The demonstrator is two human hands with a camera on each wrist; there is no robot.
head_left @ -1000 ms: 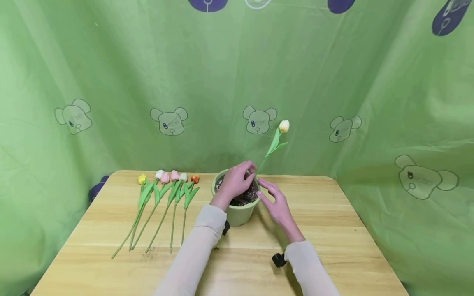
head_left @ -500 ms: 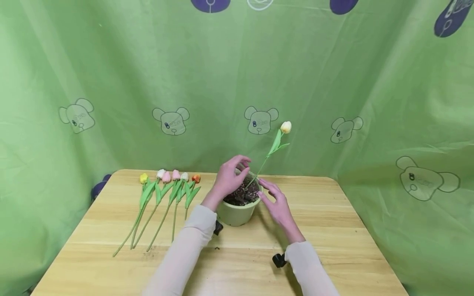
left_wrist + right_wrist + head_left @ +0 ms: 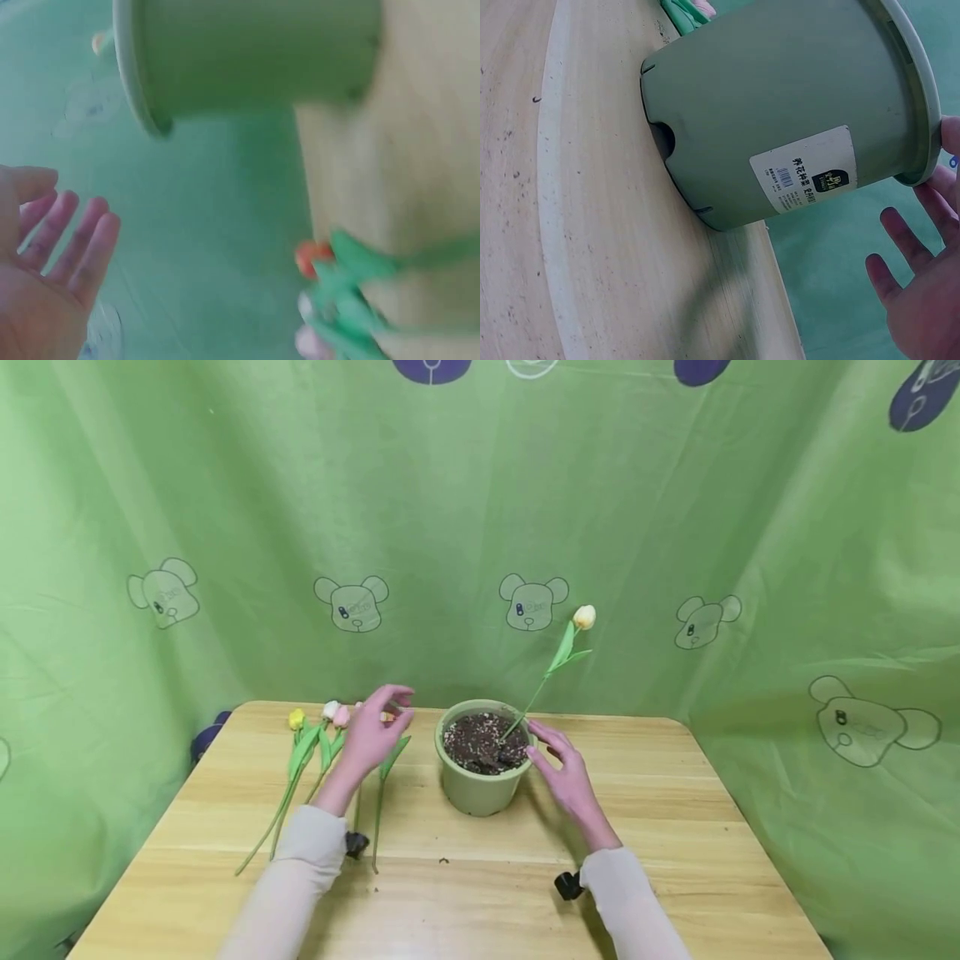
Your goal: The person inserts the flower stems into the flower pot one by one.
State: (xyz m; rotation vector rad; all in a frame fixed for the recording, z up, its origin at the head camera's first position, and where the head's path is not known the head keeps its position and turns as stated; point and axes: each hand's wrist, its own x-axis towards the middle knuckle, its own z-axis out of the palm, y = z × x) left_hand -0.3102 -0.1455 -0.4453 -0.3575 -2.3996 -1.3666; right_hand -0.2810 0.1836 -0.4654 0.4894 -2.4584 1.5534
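Note:
A pale green flowerpot [image 3: 480,793] filled with dark soil [image 3: 476,747] stands near the back of the table. One cream-yellow tulip [image 3: 585,617] rises from the soil, leaning right. My right hand [image 3: 564,777] touches the pot's right rim with its thumb and forefinger, while the other fingers spread free in the right wrist view. Left of the pot, my left hand [image 3: 369,731] hovers above several lying tulips [image 3: 300,752], its fingers loosely bent and holding nothing. It hides some of their blooms. The left wrist view is blurred and shows an orange tulip [image 3: 311,257] among green leaves.
The wooden table [image 3: 645,818] ends at a green curtain [image 3: 442,510] printed with bear heads. Small soil crumbs [image 3: 444,861] lie in front of the pot. A white label [image 3: 806,171] is stuck to the pot's side. A dark wrist camera [image 3: 568,886] sits beside the right cuff.
My left hand has left the tulip stem in the pot and moved left, over the lying tulips. The tulip stays standing in the soil. My right hand keeps its place at the rim.

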